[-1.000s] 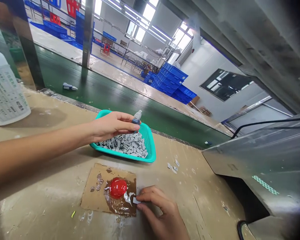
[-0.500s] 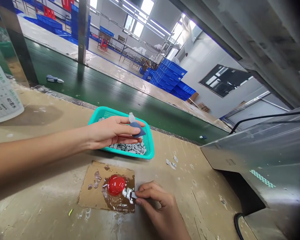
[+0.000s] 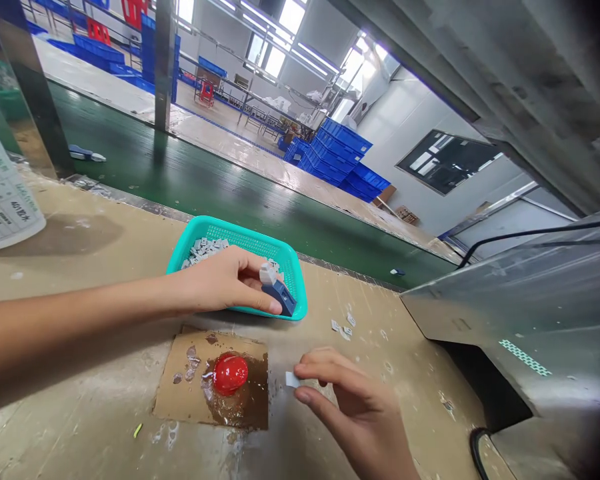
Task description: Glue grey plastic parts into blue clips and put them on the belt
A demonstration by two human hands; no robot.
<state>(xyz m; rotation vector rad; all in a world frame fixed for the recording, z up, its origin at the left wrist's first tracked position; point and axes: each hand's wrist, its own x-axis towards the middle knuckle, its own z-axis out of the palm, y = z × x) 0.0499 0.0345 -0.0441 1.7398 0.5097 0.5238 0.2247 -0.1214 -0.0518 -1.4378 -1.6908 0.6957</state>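
Note:
Over the teal basket (image 3: 300, 293), my left hand (image 3: 240, 283) grips a dark blue plastic part (image 3: 283, 299) with a pale grey tip. Small grey pieces (image 3: 205, 250) lie in the basket beneath that hand. My right hand (image 3: 345, 393) pinches a small pale piece (image 3: 293, 379) between thumb and forefinger, to the right of a wet cardboard sheet (image 3: 173, 393). A glossy red lump (image 3: 231, 374) rests on the cardboard, with clear liquid around it.
Several small grey pieces (image 3: 348, 331) lie on the table right of the basket. A green conveyor (image 3: 220, 187) runs behind, carrying a blue part (image 3: 85, 155). At the left stands a labelled white container (image 3: 5, 193); a metal housing (image 3: 540, 320) is at the right.
My left hand has lowered and turned the blue part. My right hand has moved right, off the cardboard, with the small piece. The white bits beside the red lump are gone. Conveyor parts have shifted left.

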